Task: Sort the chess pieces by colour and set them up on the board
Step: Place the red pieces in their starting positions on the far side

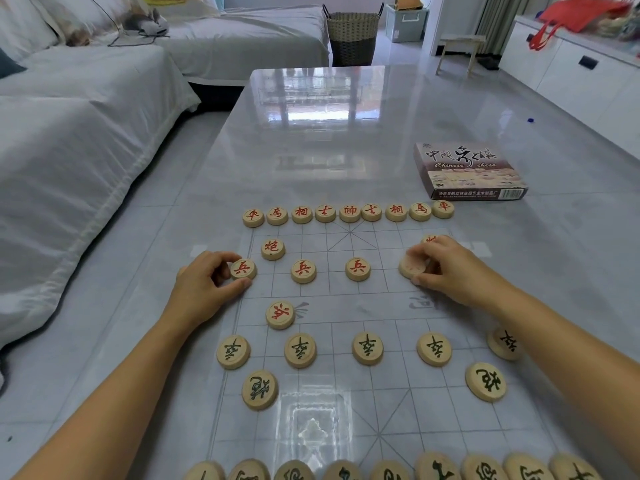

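A clear sheet board (346,306) with a grey grid lies on the table. Red-lettered wooden discs form a far row (349,213), with a red cannon (273,249) and two red soldiers (303,271) (357,269) below it. My left hand (204,285) pinches a red soldier (243,269) at the board's left edge. My right hand (450,268) pinches another red disc (410,266), partly hiding a second one (430,239) behind it. One red soldier (280,315) lies mid-board, turned round. Black-lettered soldiers (367,348), two cannons (260,390) (485,381) and a near row (391,471) fill my side.
The Chinese chess box (467,171) lies on the glossy table (329,133) at the far right. A white-covered sofa (69,133) runs along the left. A woven basket (353,36), a small stool (460,46) and white cabinets (571,74) stand beyond.
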{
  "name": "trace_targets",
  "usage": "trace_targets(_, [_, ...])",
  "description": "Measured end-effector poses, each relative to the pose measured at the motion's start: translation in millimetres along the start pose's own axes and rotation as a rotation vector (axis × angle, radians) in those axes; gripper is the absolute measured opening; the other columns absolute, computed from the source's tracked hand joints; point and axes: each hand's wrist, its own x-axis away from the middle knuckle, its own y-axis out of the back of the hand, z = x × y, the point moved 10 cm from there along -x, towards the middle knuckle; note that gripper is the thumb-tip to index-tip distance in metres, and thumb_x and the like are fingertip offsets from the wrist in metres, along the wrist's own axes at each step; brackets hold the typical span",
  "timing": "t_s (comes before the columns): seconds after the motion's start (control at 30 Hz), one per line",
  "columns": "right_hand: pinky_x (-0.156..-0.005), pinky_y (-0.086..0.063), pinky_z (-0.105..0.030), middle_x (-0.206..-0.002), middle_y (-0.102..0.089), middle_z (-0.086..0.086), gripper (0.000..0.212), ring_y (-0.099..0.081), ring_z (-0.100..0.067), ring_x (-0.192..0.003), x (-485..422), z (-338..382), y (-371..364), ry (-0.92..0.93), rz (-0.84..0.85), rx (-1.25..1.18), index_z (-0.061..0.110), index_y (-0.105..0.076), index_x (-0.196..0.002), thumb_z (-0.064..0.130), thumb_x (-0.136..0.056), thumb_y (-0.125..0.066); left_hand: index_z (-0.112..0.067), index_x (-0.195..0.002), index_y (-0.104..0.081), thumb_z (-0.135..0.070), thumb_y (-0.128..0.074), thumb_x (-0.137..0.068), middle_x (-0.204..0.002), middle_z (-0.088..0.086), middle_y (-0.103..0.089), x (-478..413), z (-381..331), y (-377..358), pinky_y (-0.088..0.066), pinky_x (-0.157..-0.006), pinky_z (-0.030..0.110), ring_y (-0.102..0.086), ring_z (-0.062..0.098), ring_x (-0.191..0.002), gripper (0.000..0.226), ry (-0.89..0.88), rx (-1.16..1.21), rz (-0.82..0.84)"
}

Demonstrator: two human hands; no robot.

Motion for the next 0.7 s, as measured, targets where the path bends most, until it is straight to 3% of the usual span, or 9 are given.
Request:
trace_targets(0.37, [-0.086, -0.035, -0.021, -0.127, -0.040, 0.000, 0.055, -0.044, -0.010, -0.100, 2, -1, -2, -0.041, 0.016, 0.007, 0.022, -0.043, -0.133, 0.025, -0.084, -0.066, -0.021, -0.107, -0.059, -0.026, -0.073, -0.075, -0.081, -0.003, -0.053, -1, 0, 0, -0.039, -0.063, 0.025, -0.049, 0.012, -0.072, 0.035, 0.007, 0.010, 0.005])
trace_targets(0.43, [-0.090, -0.040, -0.025, -0.132, -0.037, -0.003, 0.060, -0.048, -0.015, -0.108, 7, 11, 6, -0.044, -0.053, 0.052, 0.023, -0.038, -0.136, 0.029, -0.083, -0.066, -0.020, -0.108, -0.059, -0.025, -0.073, -0.075, -0.081, -0.003, -0.053, -1, 0, 0, -0.039, -0.062, 0.025, -0.049, 0.013, -0.072, 0.036, 0.009, 0.014, 0.007])
trace_targets(0.5, [-0.090, -0.043, -0.028, -0.126, -0.042, 0.000, 0.051, -0.050, -0.014, -0.106, 13, 48, 13, 0.051, -0.140, 0.085, 0.022, -0.043, -0.132, 0.031, -0.085, -0.062, -0.020, -0.110, -0.058, -0.025, -0.074, -0.074, -0.080, -0.002, -0.053, -1, 1, -1, -0.039, -0.062, 0.024, -0.049, 0.012, -0.071, 0.040, 0.014, 0.019, 0.007])
trace_targets(0.6, [-0.088, -0.047, -0.030, -0.107, -0.048, 0.006, 0.036, -0.049, -0.009, -0.091, 20, 121, -17, 0.228, 0.003, 0.027, 0.021, -0.051, -0.121, 0.036, -0.088, -0.057, -0.020, -0.111, -0.058, -0.026, -0.075, -0.073, -0.079, -0.003, -0.052, -1, 3, -1, -0.038, -0.062, 0.023, -0.049, 0.012, -0.071, 0.042, 0.025, 0.030, 0.005])
trace_targets(0.7, [-0.085, -0.045, -0.032, -0.120, -0.051, -0.001, 0.042, -0.053, -0.018, -0.103, 15, 173, -61, 0.336, 0.149, 0.082, 0.020, -0.047, -0.124, 0.039, -0.088, -0.056, -0.021, -0.109, -0.058, -0.026, -0.075, -0.073, -0.080, -0.003, -0.052, 0, 3, 0, -0.038, -0.062, 0.024, -0.049, 0.012, -0.071, 0.041, 0.028, 0.031, 0.002])
